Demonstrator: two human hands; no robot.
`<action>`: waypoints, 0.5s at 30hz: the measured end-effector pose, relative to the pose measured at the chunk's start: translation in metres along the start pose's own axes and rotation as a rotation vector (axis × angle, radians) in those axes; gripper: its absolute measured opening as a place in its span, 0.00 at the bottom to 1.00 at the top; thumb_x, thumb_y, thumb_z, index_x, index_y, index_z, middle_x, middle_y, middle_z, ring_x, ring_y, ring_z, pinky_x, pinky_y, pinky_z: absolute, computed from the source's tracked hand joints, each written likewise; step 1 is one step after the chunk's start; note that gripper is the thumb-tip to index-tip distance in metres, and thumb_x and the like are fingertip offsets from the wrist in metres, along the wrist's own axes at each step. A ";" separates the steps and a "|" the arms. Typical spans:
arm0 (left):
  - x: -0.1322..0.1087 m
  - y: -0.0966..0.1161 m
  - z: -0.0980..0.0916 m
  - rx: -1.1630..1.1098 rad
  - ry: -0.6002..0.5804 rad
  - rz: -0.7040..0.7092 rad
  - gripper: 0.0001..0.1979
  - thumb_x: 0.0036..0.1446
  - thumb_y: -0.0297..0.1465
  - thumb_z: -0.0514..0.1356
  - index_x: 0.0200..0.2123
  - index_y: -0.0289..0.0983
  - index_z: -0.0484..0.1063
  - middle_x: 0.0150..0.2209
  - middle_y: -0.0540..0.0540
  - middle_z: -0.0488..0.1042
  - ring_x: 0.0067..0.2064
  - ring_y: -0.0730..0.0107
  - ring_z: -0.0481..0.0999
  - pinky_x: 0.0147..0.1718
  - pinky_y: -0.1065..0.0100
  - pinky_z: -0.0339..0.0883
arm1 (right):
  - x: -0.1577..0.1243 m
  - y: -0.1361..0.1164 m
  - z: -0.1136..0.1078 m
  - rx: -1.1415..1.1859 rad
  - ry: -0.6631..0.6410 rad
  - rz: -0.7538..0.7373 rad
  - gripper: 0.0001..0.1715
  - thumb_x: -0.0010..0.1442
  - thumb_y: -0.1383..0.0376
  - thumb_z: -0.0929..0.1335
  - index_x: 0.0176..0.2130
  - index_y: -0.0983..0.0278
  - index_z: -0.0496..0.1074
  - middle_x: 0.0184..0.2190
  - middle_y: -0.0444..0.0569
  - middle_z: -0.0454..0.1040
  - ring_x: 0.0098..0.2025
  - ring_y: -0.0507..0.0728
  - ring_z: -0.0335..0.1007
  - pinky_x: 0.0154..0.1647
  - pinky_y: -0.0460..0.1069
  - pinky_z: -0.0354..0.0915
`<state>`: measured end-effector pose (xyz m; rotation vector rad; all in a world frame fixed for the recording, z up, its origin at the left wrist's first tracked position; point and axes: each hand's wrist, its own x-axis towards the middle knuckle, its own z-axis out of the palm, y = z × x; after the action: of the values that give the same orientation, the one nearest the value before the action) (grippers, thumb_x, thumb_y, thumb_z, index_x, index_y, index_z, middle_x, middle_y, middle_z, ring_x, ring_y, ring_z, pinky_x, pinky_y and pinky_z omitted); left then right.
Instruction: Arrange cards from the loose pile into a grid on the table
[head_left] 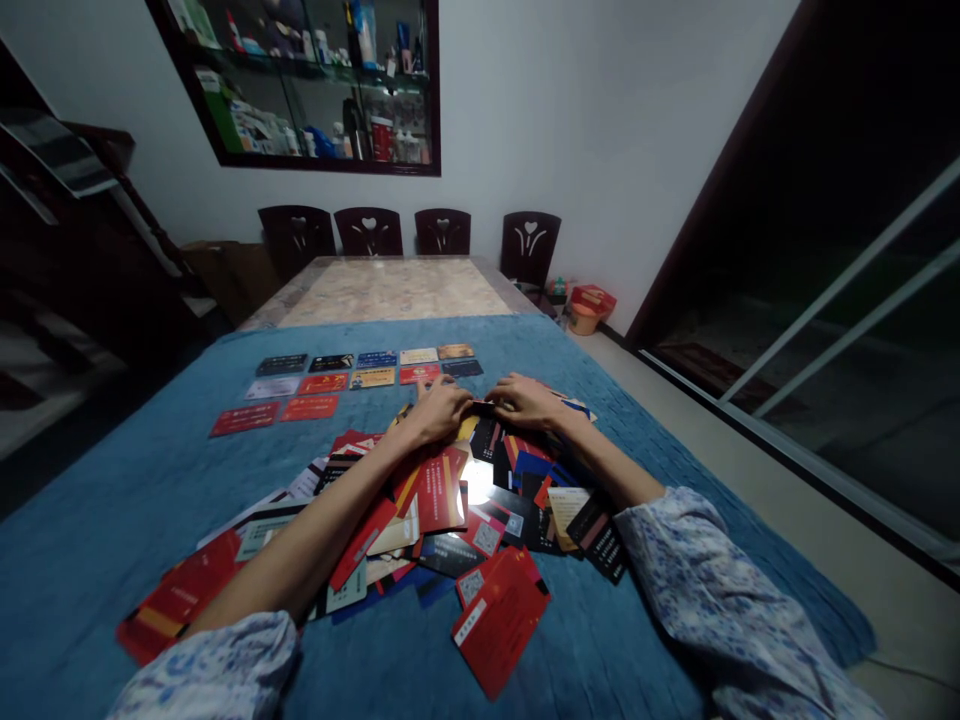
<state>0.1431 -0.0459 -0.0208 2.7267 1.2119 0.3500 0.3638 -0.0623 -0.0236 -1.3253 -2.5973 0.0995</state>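
A heap of many loose plastic cards [450, 510], red, black, blue and cream, lies spread on a blue cloth [112, 520]. Both my forearms reach over the heap. My left hand [439, 408] and my right hand [526, 398] meet at its far edge, fingers curled down, and together pinch a dark card [484, 408] between them. Beyond the hands, several cards [360, 378] lie flat in neat rows on the cloth.
A stone-topped table [390, 290] continues past the cloth, with four dark chairs [442, 232] at its far end. A glass-fronted wall cabinet [315, 80] holds bottles. Baskets [589, 305] stand on the floor at right beside a dark sliding door [825, 300].
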 end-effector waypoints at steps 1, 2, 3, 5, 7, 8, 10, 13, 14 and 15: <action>0.000 0.000 0.000 -0.007 0.011 -0.009 0.16 0.67 0.34 0.52 0.48 0.44 0.79 0.49 0.41 0.78 0.58 0.48 0.63 0.55 0.41 0.54 | 0.001 -0.001 0.002 -0.011 0.006 0.016 0.17 0.61 0.68 0.66 0.48 0.65 0.78 0.42 0.55 0.78 0.43 0.58 0.68 0.47 0.51 0.59; 0.000 -0.001 0.000 -0.012 0.024 -0.021 0.15 0.67 0.34 0.53 0.48 0.45 0.80 0.49 0.41 0.77 0.57 0.48 0.63 0.54 0.42 0.54 | 0.001 -0.001 0.003 -0.021 0.010 0.032 0.17 0.62 0.69 0.65 0.48 0.65 0.79 0.42 0.55 0.78 0.43 0.58 0.68 0.46 0.51 0.59; 0.001 -0.002 0.001 -0.016 0.035 -0.035 0.15 0.67 0.34 0.54 0.47 0.46 0.80 0.49 0.40 0.76 0.56 0.49 0.63 0.54 0.43 0.54 | 0.001 -0.003 0.004 -0.028 0.012 0.046 0.18 0.62 0.69 0.65 0.48 0.65 0.79 0.42 0.55 0.78 0.43 0.58 0.67 0.46 0.51 0.59; 0.001 -0.003 0.002 -0.026 0.053 -0.058 0.15 0.66 0.33 0.54 0.47 0.47 0.81 0.48 0.41 0.75 0.56 0.49 0.63 0.53 0.43 0.54 | 0.001 -0.005 0.004 -0.037 0.017 0.070 0.18 0.63 0.69 0.64 0.48 0.65 0.79 0.42 0.55 0.77 0.43 0.58 0.67 0.45 0.50 0.58; 0.001 -0.004 0.002 -0.049 0.070 -0.068 0.16 0.65 0.30 0.54 0.46 0.48 0.81 0.46 0.41 0.75 0.55 0.50 0.63 0.53 0.43 0.54 | 0.002 -0.006 0.005 -0.042 0.026 0.096 0.18 0.62 0.69 0.64 0.48 0.65 0.79 0.42 0.54 0.77 0.43 0.58 0.67 0.44 0.50 0.58; 0.002 -0.004 0.002 -0.066 0.079 -0.070 0.17 0.64 0.29 0.54 0.46 0.48 0.81 0.46 0.42 0.76 0.55 0.50 0.63 0.53 0.43 0.53 | 0.002 -0.007 0.005 -0.042 0.031 0.108 0.18 0.62 0.70 0.64 0.48 0.65 0.79 0.42 0.54 0.77 0.43 0.59 0.66 0.44 0.50 0.58; 0.002 -0.004 0.001 -0.101 0.098 -0.080 0.18 0.63 0.27 0.53 0.47 0.48 0.81 0.45 0.42 0.77 0.54 0.50 0.63 0.52 0.44 0.54 | 0.002 -0.007 0.007 -0.038 0.046 0.128 0.17 0.62 0.70 0.64 0.47 0.65 0.78 0.41 0.54 0.77 0.43 0.59 0.66 0.44 0.50 0.58; 0.001 -0.003 -0.001 -0.132 0.126 -0.104 0.21 0.60 0.24 0.53 0.48 0.47 0.81 0.44 0.43 0.80 0.54 0.49 0.63 0.51 0.45 0.54 | 0.004 -0.007 0.010 -0.033 0.086 0.149 0.14 0.62 0.70 0.65 0.44 0.66 0.78 0.39 0.54 0.76 0.42 0.58 0.66 0.43 0.49 0.58; 0.001 -0.003 -0.002 -0.138 0.137 -0.111 0.22 0.59 0.24 0.53 0.48 0.47 0.81 0.44 0.43 0.80 0.54 0.49 0.63 0.51 0.45 0.54 | 0.004 -0.007 0.011 -0.032 0.107 0.154 0.14 0.62 0.70 0.65 0.43 0.65 0.79 0.38 0.53 0.76 0.42 0.58 0.65 0.42 0.49 0.58; 0.000 -0.003 -0.003 -0.144 0.147 -0.116 0.22 0.59 0.23 0.53 0.48 0.48 0.81 0.44 0.44 0.81 0.54 0.49 0.63 0.52 0.45 0.53 | 0.004 -0.006 0.012 -0.028 0.128 0.159 0.13 0.63 0.69 0.65 0.42 0.65 0.79 0.38 0.53 0.75 0.42 0.58 0.65 0.42 0.49 0.58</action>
<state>0.1405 -0.0434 -0.0188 2.5342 1.3188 0.6080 0.3539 -0.0621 -0.0334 -1.4949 -2.3945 0.0031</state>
